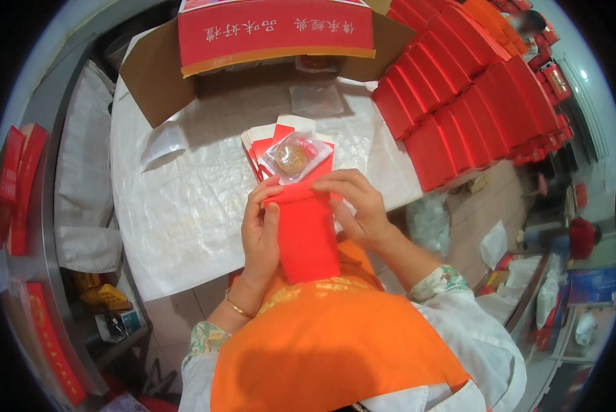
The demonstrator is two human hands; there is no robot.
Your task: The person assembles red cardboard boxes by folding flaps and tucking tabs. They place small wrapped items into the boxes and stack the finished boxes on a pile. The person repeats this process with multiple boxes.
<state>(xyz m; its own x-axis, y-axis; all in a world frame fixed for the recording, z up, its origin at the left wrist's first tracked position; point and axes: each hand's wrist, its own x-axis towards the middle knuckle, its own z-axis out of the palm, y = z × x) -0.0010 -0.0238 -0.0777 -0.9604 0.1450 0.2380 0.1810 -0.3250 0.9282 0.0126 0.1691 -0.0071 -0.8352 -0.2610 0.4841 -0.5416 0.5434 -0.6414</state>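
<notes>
A flat red paper carton [308, 240] is held upright in front of my body, its lower end near the orange apron [321, 336]. My left hand [258, 223] is closed on the carton's left edge, thumb on the face towards me. The fingers of my right hand [359, 206] are bent round its upper right corner. Just beyond the carton's top edge lies a round golden pastry [293, 158] in a clear wrapper with red print. Beneath the pastry is a pile of flat red-and-white cartons [258, 141] on the table.
White sheeting covers the table [184, 226]. An open cardboard box [277, 41] with a red front stands at the far side. Stacked red boxes [459, 103] rise at the right. Clear plastic wrappers [316, 100] lie near the cardboard box. More red boxes [23, 185] stand at far left.
</notes>
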